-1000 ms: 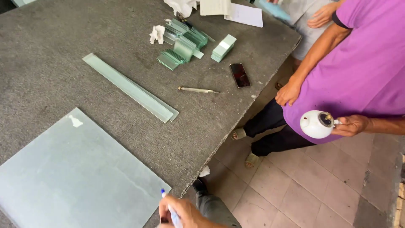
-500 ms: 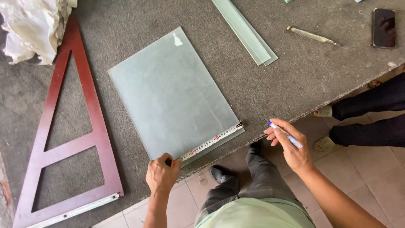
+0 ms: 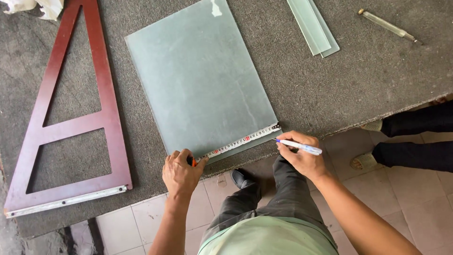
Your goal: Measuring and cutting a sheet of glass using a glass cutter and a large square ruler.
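Your left hand [image 3: 180, 172] is closed over the tape measure [image 3: 238, 141], stretched along the near edge of the glass sheet [image 3: 200, 80] on the table [image 3: 377, 80]; your right hand [image 3: 302, 158] grips a pen [image 3: 299, 146] at its corner

head cam | looks steeply down, close | near table edge [image 3: 330, 130], floor tiles [image 3: 415, 198] below | single view

Person's own limbs, head view: left hand [image 3: 180, 171], knuckles up, fingers curled and pressing down, bare forearm running straight back toward the torso; right hand [image 3: 302, 156], fingers pinched closed in a writing grip, wrist bent inward, bare forearm angled to lower right.
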